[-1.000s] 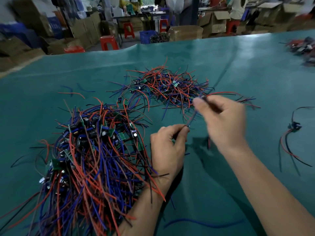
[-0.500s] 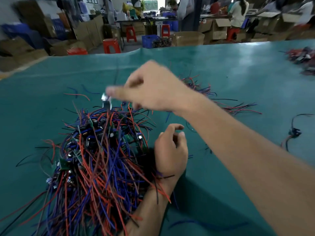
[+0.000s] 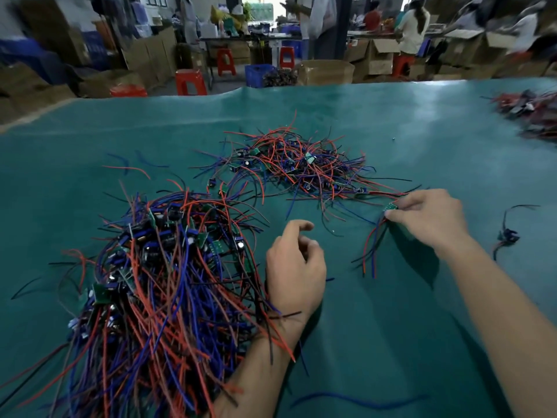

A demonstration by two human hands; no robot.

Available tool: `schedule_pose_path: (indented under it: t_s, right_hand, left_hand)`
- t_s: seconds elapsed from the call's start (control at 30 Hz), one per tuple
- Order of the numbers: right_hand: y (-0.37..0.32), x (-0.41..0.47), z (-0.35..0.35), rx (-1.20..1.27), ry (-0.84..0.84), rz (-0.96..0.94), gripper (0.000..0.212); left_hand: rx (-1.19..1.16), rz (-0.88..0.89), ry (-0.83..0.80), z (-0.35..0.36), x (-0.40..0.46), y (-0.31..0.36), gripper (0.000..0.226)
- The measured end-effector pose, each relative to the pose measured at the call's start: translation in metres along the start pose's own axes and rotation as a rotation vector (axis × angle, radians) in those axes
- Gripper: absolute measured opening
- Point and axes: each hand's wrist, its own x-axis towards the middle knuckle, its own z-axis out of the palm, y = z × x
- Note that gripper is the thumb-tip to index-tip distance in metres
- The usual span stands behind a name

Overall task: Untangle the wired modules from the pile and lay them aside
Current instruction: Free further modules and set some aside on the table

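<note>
Wide teal table cover (image 3: 391, 122), rumpled along its far edge, under everything. At near left, the big tangled pile (image 3: 156, 285) of red, blue and black wires with small green boards and dark parts caught in it, spilling off the lower edge of view. Farther back at centre, a smaller, flatter heap (image 3: 301, 167) of the same wired modules, apart from the big pile. Left hand (image 3: 294, 267) resting at the big pile's right edge, fingers loosely curled, nothing held, a few stray wires lying across the wrist. Right hand (image 3: 428, 218) out to the right, just beside the near-right fringe of the smaller heap, thumb and fingertips pinching one wired module (image 3: 391, 207) by its little green board, red, blue and black leads trailing down and toward the viewer onto the cover. At far right, a single module (image 3: 508, 235) lying alone with black and red wires. Near bottom, one loose blue wire (image 3: 358, 401).
</note>
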Motion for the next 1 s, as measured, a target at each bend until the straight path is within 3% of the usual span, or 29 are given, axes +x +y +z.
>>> schedule_pose_path:
  t_s: [0.13,0.23,0.37,0.43,0.57,0.67,0.77,1.0]
  right_hand:
    - [-0.006,-0.009,-0.008,0.428,0.03,-0.098,0.009]
    - [-0.025,-0.03,-0.014,0.685,-0.052,-0.178,0.008]
    - [-0.046,-0.071,0.01,0.669,-0.34,-0.263,0.014]
    - [-0.048,-0.083,0.026,0.594,-0.391,-0.275,0.017]
    - [-0.047,-0.086,0.032,0.643,-0.32,-0.229,0.025]
    - [-0.047,-0.089,0.035,0.792,-0.32,-0.172,0.022]
    - [-0.048,-0.091,0.04,0.792,-0.258,-0.189,0.021]
    - [-0.049,-0.093,0.047,0.87,-0.322,-0.179,0.008]
  left_hand:
    - [-0.043,-0.007,-0.005,-0.001,0.0,0.0,0.016]
    - [-0.075,-0.009,0.019,-0.001,0.0,0.002,0.014]
    - [-0.179,0.007,0.03,-0.002,-0.003,0.005,0.039]
    - [-0.154,0.04,0.011,-0.001,-0.003,0.004,0.038]
    - [-0.096,0.067,-0.043,0.001,-0.001,0.001,0.015]
    - [-0.09,0.067,-0.055,0.001,-0.001,-0.001,0.011]
    - [-0.096,0.082,-0.013,0.001,-0.002,-0.001,0.004]
    - [-0.044,0.056,-0.017,0.001,0.0,-0.004,0.018]
